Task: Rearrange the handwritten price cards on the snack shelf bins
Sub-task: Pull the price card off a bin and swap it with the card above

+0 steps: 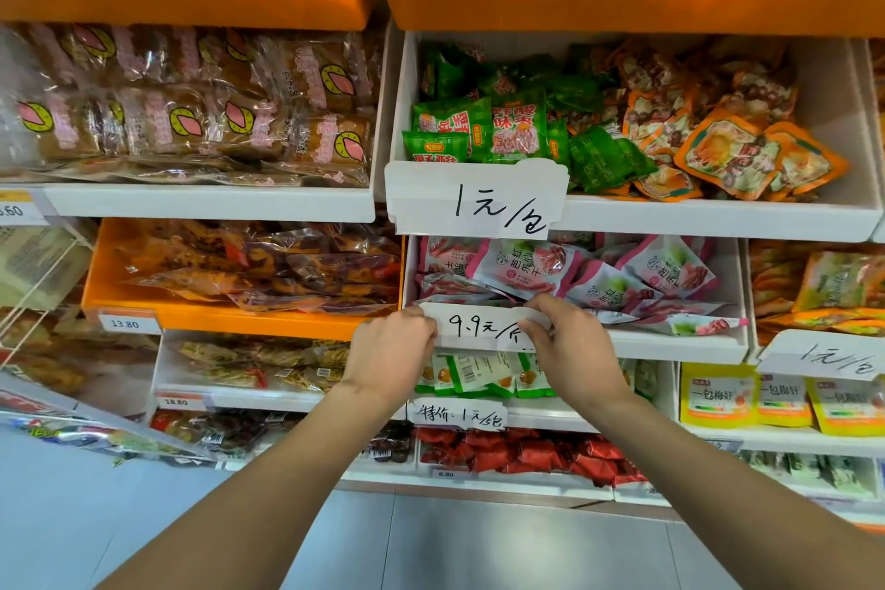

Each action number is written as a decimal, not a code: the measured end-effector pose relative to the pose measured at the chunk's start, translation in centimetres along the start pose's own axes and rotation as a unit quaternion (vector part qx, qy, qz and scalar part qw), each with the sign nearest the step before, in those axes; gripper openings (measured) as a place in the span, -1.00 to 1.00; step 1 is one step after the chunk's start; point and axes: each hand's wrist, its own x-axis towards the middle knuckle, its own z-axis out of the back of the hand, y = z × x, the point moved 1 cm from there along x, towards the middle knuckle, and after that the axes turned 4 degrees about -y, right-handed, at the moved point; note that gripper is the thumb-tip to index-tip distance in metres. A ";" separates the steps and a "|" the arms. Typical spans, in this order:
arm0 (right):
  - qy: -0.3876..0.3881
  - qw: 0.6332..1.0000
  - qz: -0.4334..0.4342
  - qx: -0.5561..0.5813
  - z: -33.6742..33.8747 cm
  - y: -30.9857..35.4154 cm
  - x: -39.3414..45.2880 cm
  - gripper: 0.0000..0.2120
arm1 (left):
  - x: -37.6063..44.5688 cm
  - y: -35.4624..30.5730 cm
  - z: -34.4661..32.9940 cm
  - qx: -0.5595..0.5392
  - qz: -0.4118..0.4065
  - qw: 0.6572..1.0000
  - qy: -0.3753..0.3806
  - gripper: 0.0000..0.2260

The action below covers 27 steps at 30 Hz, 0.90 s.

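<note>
— Both hands are closed on one white handwritten paper card marked 9.9 (483, 326): its left end is pinched by the left hand (390, 350), its right end by the right hand (572, 345). The card is held against the front lip of a white plastic bin (680, 343).

— What is hidden?

— The card's two ends are covered by fingers, and its last character cannot be read. How it is fixed to the lip cannot be told.

— And around that card?

— Pink-and-white snack packets (594, 278) are piled in the bin behind it. Directly above the card, a larger white handwritten card (476, 201) is mounted on a bin of green packets (498, 129). Just below the card, a smaller handwritten strip (459, 414) is seen between the forearms.
</note>
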 end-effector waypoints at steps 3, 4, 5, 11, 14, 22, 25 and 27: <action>0.006 1.000 -0.001 -0.004 0.5 -0.2 0.3 -0.94 | 0.1 0.1 0.1 -0.006 0.004 1.000 0.001 -0.83; 0.005 1.000 -0.004 -0.005 0.7 -0.3 0.3 -0.93 | 0.1 0.1 0.1 -0.008 0.004 1.000 0.002 -0.84; 0.002 1.000 -0.006 -0.004 0.8 -0.5 0.2 -0.93 | 0.1 0.1 0.1 -0.010 0.004 1.000 0.003 -0.84; -0.007 0.999 -0.012 0.034 1.9 -1.5 -0.6 -0.92 | 0.1 0.0 0.4 -0.030 0.005 1.000 0.004 -0.83; -0.013 0.999 -0.021 0.040 2.5 -1.9 -1.0 -0.88 | 0.1 0.0 0.4 -0.032 0.012 0.999 0.007 -0.83; -0.005 0.994 -0.082 0.072 4.9 -2.0 -2.5 -0.89 | -0.5 -0.5 0.6 -0.057 0.034 0.998 0.019 -0.85; 0.007 0.993 -0.068 0.094 6.4 -1.6 -3.4 -0.95 | -0.6 -0.8 0.9 -0.056 0.039 0.997 0.027 -0.81; 0.010 0.995 -0.046 0.089 7.6 -1.4 -4.1 -0.96 | -0.5 -1.4 1.7 -0.051 0.033 0.998 0.031 -0.77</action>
